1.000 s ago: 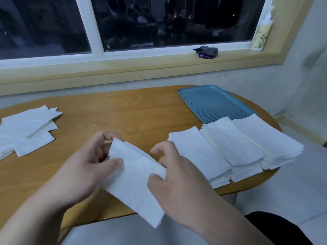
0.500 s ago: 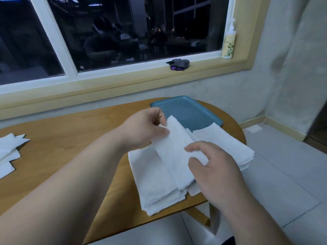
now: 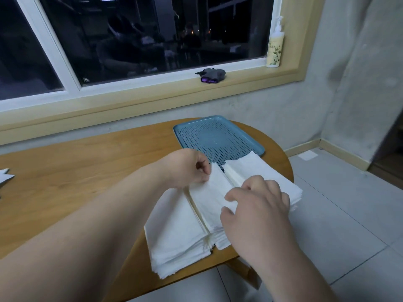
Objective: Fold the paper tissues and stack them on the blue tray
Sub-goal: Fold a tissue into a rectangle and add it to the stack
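Observation:
A folded white tissue (image 3: pixel 212 192) lies on the middle of three side-by-side stacks of folded tissues (image 3: pixel 176 232) at the table's right front edge. My left hand (image 3: pixel 189 168) pinches its far left corner. My right hand (image 3: pixel 257 201) rests on its right side with the fingers pressed onto the paper. The right-hand stack (image 3: pixel 261 171) overlaps the near end of the blue perforated tray (image 3: pixel 216 138), which stands behind the stacks with nothing else on it. Unfolded tissues (image 3: pixel 5 176) show at the far left edge.
The wooden table (image 3: pixel 87 171) is rounded and ends just right of the tray, with tiled floor (image 3: pixel 349 214) beyond. On the window sill lie a grey-purple cloth (image 3: pixel 212 75) and a pump bottle (image 3: pixel 275 46).
The folded tissue went from in front of me to the right and down onto the middle stack. Both hands followed it, and my view turned right.

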`<move>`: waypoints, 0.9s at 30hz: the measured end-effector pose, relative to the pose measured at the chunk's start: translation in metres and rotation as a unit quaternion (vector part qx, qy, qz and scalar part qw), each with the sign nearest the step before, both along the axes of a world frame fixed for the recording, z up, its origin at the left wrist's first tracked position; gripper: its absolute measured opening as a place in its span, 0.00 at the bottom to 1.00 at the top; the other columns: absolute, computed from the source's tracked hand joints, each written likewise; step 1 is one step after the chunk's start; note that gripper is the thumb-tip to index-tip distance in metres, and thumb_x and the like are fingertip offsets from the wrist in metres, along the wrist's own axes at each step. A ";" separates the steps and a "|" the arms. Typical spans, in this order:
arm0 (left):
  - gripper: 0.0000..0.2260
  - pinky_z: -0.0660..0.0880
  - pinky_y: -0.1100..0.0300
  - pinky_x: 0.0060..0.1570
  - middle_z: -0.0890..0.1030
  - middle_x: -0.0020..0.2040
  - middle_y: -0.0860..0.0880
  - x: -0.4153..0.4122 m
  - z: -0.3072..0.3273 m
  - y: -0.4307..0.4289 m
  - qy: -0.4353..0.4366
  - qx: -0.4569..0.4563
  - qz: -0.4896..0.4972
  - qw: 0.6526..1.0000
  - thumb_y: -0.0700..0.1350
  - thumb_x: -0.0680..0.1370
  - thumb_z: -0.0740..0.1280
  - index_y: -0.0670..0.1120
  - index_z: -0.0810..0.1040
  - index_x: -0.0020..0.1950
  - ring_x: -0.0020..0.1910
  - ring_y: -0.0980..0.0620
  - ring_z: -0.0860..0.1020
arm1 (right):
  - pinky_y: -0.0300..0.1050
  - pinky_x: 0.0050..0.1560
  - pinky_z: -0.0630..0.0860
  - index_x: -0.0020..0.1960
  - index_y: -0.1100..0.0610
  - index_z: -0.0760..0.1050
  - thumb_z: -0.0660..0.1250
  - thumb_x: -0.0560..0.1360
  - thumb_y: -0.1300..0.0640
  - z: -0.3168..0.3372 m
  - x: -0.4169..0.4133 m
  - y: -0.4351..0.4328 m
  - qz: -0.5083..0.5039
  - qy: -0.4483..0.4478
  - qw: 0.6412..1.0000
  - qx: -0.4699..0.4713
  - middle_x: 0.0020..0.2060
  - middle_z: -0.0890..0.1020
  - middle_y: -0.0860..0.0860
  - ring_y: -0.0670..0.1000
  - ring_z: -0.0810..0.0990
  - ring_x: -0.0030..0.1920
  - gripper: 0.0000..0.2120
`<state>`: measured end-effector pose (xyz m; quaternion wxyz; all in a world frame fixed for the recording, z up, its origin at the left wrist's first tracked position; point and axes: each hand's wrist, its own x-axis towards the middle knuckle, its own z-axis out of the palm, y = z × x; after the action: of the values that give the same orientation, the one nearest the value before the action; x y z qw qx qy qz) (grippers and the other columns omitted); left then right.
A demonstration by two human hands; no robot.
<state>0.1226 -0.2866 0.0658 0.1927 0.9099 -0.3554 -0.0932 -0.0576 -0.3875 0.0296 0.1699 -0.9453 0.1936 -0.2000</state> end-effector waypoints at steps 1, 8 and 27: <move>0.02 0.77 0.61 0.44 0.84 0.43 0.55 0.000 -0.002 0.001 -0.007 0.006 0.001 1.000 0.45 0.74 0.73 0.52 0.83 0.44 0.43 0.56 0.81 | 0.51 0.52 0.67 0.43 0.46 0.83 0.74 0.65 0.51 -0.001 0.000 0.001 -0.009 -0.019 1.000 0.003 0.44 0.74 0.46 0.53 0.71 0.50 0.07; 0.04 0.65 0.74 0.41 0.74 0.49 0.56 -0.013 0.007 0.024 -0.074 -0.043 0.005 0.996 0.50 0.75 0.73 0.54 0.83 0.48 0.43 0.65 0.72 | 0.52 0.49 0.75 0.42 0.47 0.82 0.67 0.68 0.50 0.005 -0.002 0.016 0.036 -0.134 0.990 0.033 0.42 0.75 0.45 0.51 0.72 0.47 0.06; 0.03 0.74 0.61 0.50 0.76 0.52 0.62 -0.101 -0.023 0.336 -0.069 -0.178 0.297 0.936 0.56 0.76 0.69 0.59 0.81 0.47 0.49 0.62 0.75 | 0.45 0.55 0.74 0.53 0.44 0.80 0.54 0.75 0.40 0.011 0.047 0.229 0.334 -0.076 0.940 0.001 0.46 0.73 0.38 0.43 0.70 0.53 0.18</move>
<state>0.0215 0.0493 0.0429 0.3455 0.9289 -0.0922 0.0960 -0.0107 -0.1581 0.0405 0.2423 -0.9374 -0.1463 -0.2029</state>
